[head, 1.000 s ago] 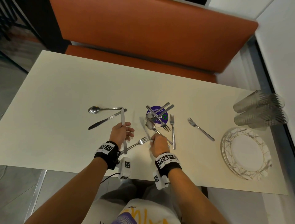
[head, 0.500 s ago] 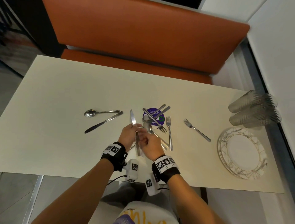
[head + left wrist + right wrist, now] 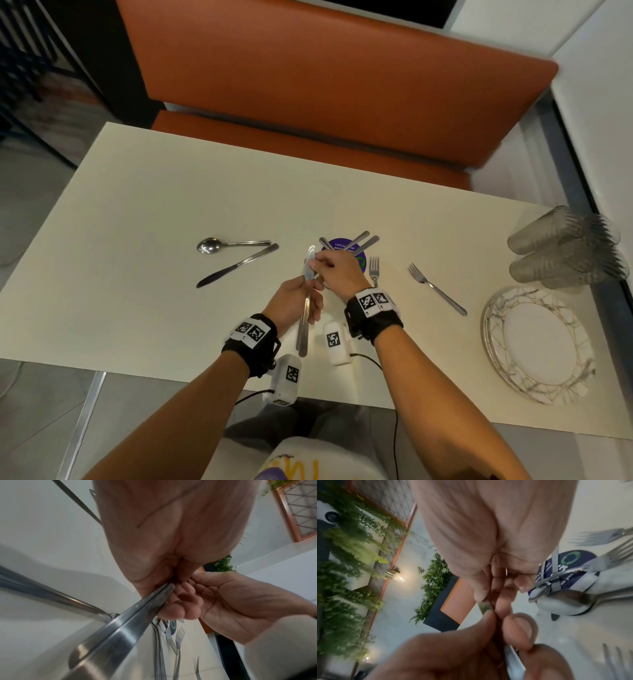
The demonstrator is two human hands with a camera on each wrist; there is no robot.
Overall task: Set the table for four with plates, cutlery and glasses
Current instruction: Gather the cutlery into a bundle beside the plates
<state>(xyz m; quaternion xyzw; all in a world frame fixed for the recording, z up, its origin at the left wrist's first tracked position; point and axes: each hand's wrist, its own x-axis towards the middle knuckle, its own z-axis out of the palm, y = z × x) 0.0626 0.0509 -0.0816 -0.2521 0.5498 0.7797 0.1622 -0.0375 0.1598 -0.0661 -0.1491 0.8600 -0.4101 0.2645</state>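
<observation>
Sorting cutlery: left hand (image 3: 295, 302) grips a knife and fork bundle (image 3: 305, 318), right hand (image 3: 337, 269) pinches its tip at twelve o'clock; next, probably laying a place setting.

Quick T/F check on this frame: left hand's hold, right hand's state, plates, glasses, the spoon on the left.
1. The left hand grips cutlery. True.
2. The right hand rests flat on the table. False: it pinches the cutlery's upper end.
3. The plates are stacked at the table's right edge. True.
4. The glasses stand upright at four places. False: they lie on their sides by the plates.
5. A spoon lies beside a knife. True.
</observation>
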